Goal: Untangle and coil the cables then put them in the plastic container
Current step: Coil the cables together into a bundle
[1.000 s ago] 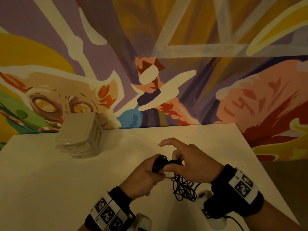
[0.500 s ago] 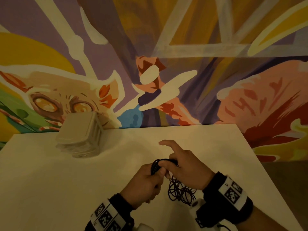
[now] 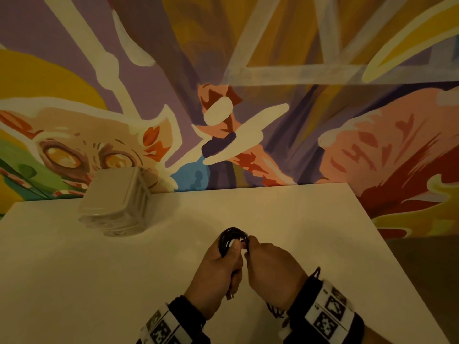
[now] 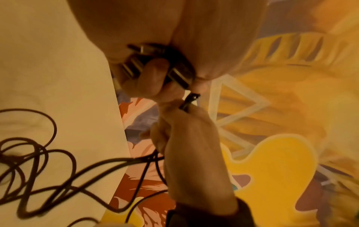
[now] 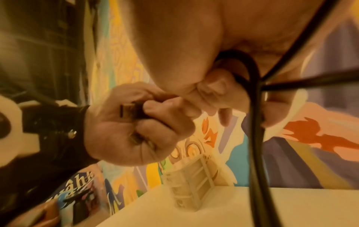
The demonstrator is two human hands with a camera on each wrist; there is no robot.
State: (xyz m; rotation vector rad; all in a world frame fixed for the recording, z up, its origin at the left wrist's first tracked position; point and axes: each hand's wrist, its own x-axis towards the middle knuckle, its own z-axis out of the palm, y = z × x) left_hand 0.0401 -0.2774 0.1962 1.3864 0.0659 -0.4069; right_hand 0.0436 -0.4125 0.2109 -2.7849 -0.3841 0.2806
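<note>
My left hand point(image 3: 227, 252) grips a small coil of black cable point(image 3: 232, 234) above the white table point(image 3: 99, 281). In the left wrist view its fingers point(image 4: 153, 76) curl round the loops. The right wrist view shows a USB plug point(image 5: 129, 110) in the same fist. Beside the coil, my right hand point(image 3: 249, 244) pinches the black cable, thumb against fingers. Loose tangled cable point(image 4: 38, 169) lies on the table below the hands, mostly hidden under my right wrist in the head view. The clear plastic container point(image 3: 116, 207) stands with its lid on at the table's back left.
A painted mural wall point(image 3: 248, 95) rises right behind the table's far edge. The table's right edge point(image 3: 387, 247) runs diagonally close to my right wrist. Both wrists wear black bands with printed markers point(image 3: 327, 316).
Both hands have drawn back toward me. My right index finger, stretched out before, has curled down onto the cable. The loose tangle has slipped out of sight under my right wrist.
</note>
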